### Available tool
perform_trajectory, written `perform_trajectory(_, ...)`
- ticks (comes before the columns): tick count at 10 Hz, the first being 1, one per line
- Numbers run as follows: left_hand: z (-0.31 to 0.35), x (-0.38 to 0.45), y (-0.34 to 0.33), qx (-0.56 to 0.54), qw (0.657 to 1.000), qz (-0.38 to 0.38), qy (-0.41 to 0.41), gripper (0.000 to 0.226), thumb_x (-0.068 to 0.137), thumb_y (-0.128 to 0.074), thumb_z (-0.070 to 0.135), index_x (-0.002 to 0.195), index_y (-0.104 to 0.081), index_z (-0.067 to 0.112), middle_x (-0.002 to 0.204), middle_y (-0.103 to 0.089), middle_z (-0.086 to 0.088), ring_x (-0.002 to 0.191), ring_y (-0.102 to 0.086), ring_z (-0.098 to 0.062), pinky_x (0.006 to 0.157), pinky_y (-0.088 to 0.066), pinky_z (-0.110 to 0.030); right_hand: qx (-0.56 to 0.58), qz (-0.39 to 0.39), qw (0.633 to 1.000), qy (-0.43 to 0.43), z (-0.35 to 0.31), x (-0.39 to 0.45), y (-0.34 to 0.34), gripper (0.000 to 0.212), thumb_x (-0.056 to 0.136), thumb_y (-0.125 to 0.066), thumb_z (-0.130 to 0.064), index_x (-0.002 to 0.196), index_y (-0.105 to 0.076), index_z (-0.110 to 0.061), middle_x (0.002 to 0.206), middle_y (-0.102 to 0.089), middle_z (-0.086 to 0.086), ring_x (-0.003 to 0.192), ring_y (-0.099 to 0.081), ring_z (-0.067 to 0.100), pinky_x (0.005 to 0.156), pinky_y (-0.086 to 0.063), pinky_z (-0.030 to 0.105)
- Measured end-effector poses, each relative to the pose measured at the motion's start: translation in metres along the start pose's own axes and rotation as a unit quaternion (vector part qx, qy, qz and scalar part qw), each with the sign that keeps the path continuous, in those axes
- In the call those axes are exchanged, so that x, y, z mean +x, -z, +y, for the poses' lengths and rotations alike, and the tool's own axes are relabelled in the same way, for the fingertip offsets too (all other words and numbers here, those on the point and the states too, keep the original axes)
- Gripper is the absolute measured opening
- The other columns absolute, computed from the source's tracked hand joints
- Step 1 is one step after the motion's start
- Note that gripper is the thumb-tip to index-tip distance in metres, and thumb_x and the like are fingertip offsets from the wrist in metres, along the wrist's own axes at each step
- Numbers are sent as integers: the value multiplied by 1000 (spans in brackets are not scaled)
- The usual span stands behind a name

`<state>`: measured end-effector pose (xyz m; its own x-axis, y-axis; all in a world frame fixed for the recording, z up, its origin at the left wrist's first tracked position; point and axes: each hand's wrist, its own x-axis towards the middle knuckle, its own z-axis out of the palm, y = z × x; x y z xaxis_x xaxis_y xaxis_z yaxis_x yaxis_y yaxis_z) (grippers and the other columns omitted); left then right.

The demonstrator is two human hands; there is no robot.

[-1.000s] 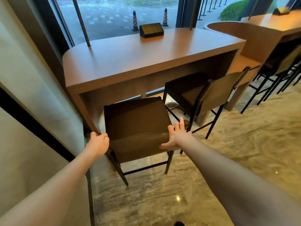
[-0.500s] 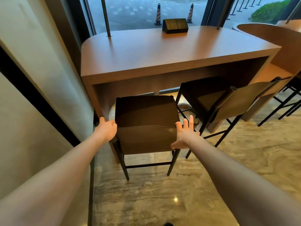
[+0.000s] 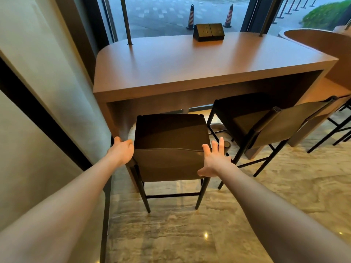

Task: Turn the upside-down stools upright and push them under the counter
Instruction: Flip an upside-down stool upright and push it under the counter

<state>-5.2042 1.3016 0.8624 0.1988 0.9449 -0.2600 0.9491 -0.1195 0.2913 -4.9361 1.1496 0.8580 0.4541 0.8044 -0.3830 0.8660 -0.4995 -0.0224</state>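
- A person's two bare arms reach forward and down toward a dark stool point(image 3: 171, 147) that stands upright on its four thin black legs on a marbled stone floor point(image 3: 266, 215).
- The stool sits at the near left corner of a long wooden desk point(image 3: 190, 61); the front of its seat is tucked just under the desk's near edge, while its low backrest is out on the near side.
- The left hand point(image 3: 121, 149) rests against the left end of the backrest, fingers curled round its edge in a light grip.
- The right hand point(image 3: 213, 158) lies flat on the right end of the backrest, fingers straight and spread, pressing rather than gripping.
- A second stool point(image 3: 266, 120) stands upright further right along the near edge, seat partly under the desk, backrest sticking out at an angle.
- A small black socket box point(image 3: 209, 32) sits by the far edge of the desk, near the window.
- Progress, as a judgement: both stools here are already upright. What seems left is to push this one fully under, and perhaps straighten the second. More black stool legs point(image 3: 340, 126) show at the far right, too cropped to judge.
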Motion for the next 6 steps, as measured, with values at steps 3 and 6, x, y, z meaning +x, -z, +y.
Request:
perform_trajectory(3,-2,5,-4,-3,1000,-9,-8,38,106,-31,26,131,-53,7,141,-40,-21,119,-50,-41,97,-46,-47,6,-16,1000,5,-1,3,5,104,76,-76,-46,154,-10,-28,162,11,8,144,30,37,112,-23,63)
perform_trajectory(6,6,-1,-3,-31,999,-18,10,34,108,-24,29,127,-47,14,138,-35,-16,95,-53,-27,90,-50,-40,-38,-23,999,14,3,8,4,108,76,-75,-49,154,-3,-33,163,6,9,145,27,38,110,-2,72)
